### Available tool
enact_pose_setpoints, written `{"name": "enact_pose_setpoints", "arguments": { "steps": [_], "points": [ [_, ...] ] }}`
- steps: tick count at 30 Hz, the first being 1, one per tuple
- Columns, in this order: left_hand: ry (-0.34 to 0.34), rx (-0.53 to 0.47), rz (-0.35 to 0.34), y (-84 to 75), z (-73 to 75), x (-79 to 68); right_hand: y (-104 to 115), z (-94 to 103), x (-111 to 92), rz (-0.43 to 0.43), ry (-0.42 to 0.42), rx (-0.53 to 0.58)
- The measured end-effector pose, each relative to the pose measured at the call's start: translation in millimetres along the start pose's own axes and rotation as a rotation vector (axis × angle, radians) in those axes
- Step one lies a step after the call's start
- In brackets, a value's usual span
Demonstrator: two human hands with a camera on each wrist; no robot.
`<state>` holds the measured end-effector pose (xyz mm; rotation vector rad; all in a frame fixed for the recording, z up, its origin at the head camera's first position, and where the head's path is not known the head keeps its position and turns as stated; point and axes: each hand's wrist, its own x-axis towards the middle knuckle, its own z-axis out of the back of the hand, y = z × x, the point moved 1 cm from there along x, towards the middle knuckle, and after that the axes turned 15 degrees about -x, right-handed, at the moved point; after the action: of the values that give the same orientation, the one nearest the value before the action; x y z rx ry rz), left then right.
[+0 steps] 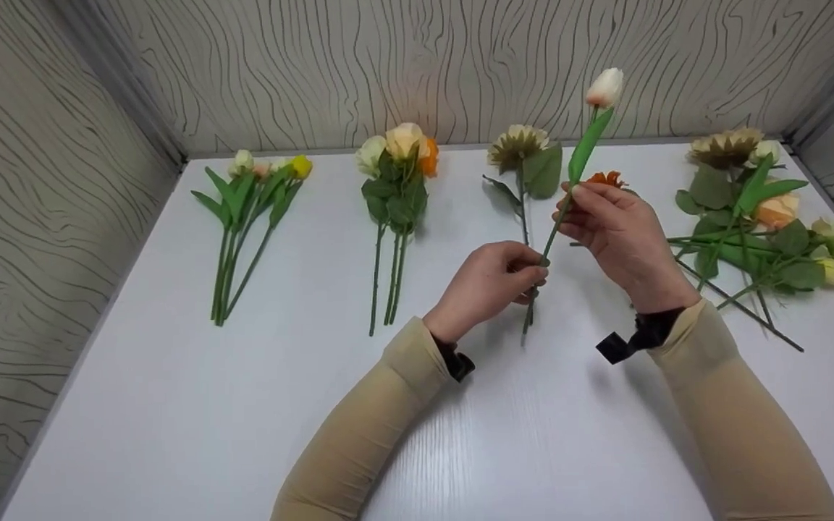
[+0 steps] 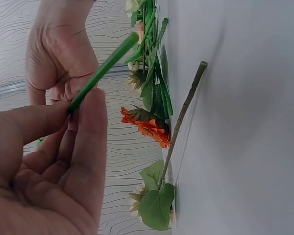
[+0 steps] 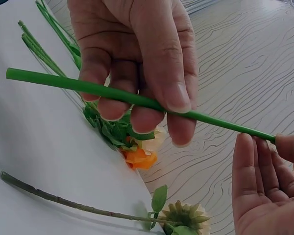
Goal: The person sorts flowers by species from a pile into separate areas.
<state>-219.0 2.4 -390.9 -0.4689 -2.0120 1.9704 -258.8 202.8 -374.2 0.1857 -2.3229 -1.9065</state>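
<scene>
A pale pink and white tulip (image 1: 605,88) with one green leaf (image 1: 591,145) is held slanting above the table, bloom uppermost. My left hand (image 1: 493,278) pinches the lower stem between thumb and fingers; the cut end sticks out past them. Higher up, just under the leaf, my right hand (image 1: 620,231) pinches the same stem. In the right wrist view the green stem (image 3: 78,87) runs across both hands. Behind the hands lies a cream flower (image 1: 518,148) with broad leaves and a brown-green stem. An orange-red flower (image 1: 605,179) is partly hidden by my right hand.
On the white table (image 1: 171,405), several tulips (image 1: 232,210) lie bunched at the left. Several roses (image 1: 404,141), cream and orange, lie in the middle. A mixed heap of flowers (image 1: 750,231) spreads at the right. A patterned wall (image 1: 359,65) stands along the back edge.
</scene>
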Motion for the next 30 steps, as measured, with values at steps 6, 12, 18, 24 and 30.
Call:
{"name": "enact_pose_setpoints", "arguments": {
  "steps": [6, 12, 18, 24, 30],
  "points": [
    [-0.001, 0.004, 0.021, -0.4, 1.2, 0.0, 1, 1.5, 0, -0.013, -0.03, -0.033],
    [-0.056, -0.033, 0.006, -0.9, 3.7, -0.3, -1, -0.3, -1, -0.023, -0.03, -0.069],
    [-0.067, -0.007, -0.019, -0.5, 5.6, -1.0, -3, -3.7, -2, -0.015, -0.01, -0.049],
    [-0.086, 0.098, -0.001, -3.6, 26.9, -9.0, -5, -11.4, -2, -0.048, 0.015, -0.119],
    [-0.223, 0.187, 0.041, -9.6, 106.8, -34.8, -6, -14.0, -3, -0.065, 0.059, -0.162]
  ]
}}
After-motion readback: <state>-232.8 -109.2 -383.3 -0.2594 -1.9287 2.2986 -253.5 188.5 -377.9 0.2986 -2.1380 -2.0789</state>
